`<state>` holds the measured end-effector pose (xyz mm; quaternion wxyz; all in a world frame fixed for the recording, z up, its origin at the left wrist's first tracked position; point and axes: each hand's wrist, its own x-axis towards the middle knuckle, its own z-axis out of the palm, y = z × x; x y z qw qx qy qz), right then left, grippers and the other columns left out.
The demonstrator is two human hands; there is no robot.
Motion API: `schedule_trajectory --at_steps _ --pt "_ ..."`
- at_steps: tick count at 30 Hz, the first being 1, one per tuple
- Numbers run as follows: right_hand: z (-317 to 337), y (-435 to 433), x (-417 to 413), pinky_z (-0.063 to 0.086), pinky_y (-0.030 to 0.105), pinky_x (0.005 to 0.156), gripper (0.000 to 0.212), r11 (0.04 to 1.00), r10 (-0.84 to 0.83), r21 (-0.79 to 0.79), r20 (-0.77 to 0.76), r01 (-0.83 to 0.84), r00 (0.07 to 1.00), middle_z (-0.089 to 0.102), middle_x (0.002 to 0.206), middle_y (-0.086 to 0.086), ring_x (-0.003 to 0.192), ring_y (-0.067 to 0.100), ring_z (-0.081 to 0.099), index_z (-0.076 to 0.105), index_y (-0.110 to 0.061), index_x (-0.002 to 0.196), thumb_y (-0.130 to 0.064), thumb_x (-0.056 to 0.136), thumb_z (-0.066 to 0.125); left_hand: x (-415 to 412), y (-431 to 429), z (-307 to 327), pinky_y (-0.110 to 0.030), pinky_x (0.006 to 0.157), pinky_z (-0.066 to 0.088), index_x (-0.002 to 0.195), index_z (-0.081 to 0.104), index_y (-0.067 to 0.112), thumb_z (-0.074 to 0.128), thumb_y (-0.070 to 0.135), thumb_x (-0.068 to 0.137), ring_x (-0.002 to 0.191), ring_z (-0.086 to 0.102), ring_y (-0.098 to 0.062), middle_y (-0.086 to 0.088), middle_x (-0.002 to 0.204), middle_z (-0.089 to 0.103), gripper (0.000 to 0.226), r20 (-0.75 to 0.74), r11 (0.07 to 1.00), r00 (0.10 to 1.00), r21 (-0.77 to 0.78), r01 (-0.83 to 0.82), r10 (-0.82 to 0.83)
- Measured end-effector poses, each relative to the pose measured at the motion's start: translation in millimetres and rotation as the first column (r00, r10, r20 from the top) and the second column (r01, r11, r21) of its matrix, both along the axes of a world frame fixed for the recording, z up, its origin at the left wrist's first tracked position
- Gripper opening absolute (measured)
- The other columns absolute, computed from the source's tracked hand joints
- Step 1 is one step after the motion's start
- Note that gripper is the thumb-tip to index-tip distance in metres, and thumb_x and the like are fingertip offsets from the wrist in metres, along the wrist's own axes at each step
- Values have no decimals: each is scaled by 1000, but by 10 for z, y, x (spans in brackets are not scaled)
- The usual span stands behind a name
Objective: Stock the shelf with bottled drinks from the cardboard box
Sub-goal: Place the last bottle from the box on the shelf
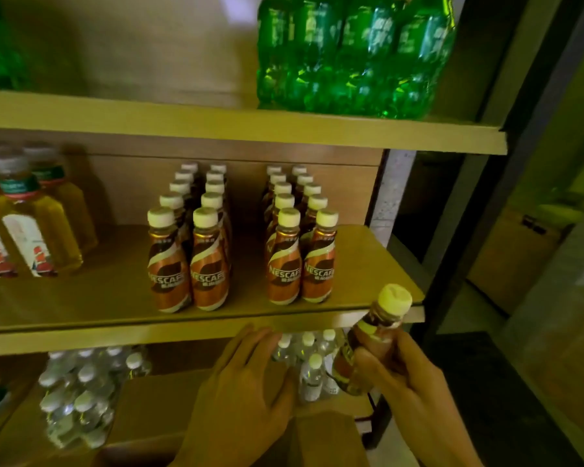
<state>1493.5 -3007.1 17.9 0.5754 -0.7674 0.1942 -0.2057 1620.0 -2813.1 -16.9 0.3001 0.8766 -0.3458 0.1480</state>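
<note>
My right hand [415,392] grips a brown coffee bottle [371,338] with a cream cap, held tilted just below the front right corner of the middle shelf [115,298]. My left hand [246,392] hovers flat with fingers apart below the shelf edge, holding nothing. On the middle shelf stand two double rows of the same coffee bottles: a left group [189,261] and a right group [300,257]. A cardboard box flap [321,439] shows at the bottom between my arms; its inside is hidden.
Yellow tea bottles [31,230] stand at the shelf's left. A wrapped pack of green bottles [351,59] sits on the top shelf. Clear water bottle packs [81,396] and loose ones [311,369] fill the lower shelf. Cardboard boxes [516,251] stand at the right.
</note>
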Motion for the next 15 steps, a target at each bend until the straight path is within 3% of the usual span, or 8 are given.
schedule_trajectory --at_steps 2,5,7,12,15 --pt "247 -75 1 53 20 80 57 999 -19 -37 74 22 997 69 108 -28 99 -7 66 53 -40 129 -50 74 65 5 -78 98 -29 85 54 123 66 26 49 62 83 127 57 -15 11 130 63 57 39 1000 999 -29 5 -4" --pt "488 -222 100 52 14 69 51 994 -66 -75 147 78 987 68 106 -28 97 -7 66 53 -37 130 -48 80 61 19 -171 234 -27 86 52 127 62 30 47 66 85 125 57 -12 14 132 60 58 46 999 999 -42 1 0" --pt "576 -353 235 53 17 75 47 988 -85 -116 171 106 982 69 106 -26 97 -7 66 54 -37 128 -47 83 62 24 -235 300 -24 85 49 129 58 36 44 69 85 124 54 -9 17 134 56 57 13 999 1000 -49 -4 4" --pt "527 -720 712 54 18 78 47 979 -87 -175 112 106 990 69 112 -18 101 4 69 52 -35 134 -45 90 67 39 -336 342 -28 93 48 133 58 37 48 66 84 129 53 -10 17 139 56 58 23 998 999 -46 -30 31" --pt "446 -839 924 49 15 73 44 971 -91 -212 88 108 992 67 108 -21 99 2 66 51 -41 132 -45 91 67 55 -368 320 -30 87 50 127 63 33 47 66 84 123 59 -14 13 132 62 57 57 998 996 -29 -63 65"
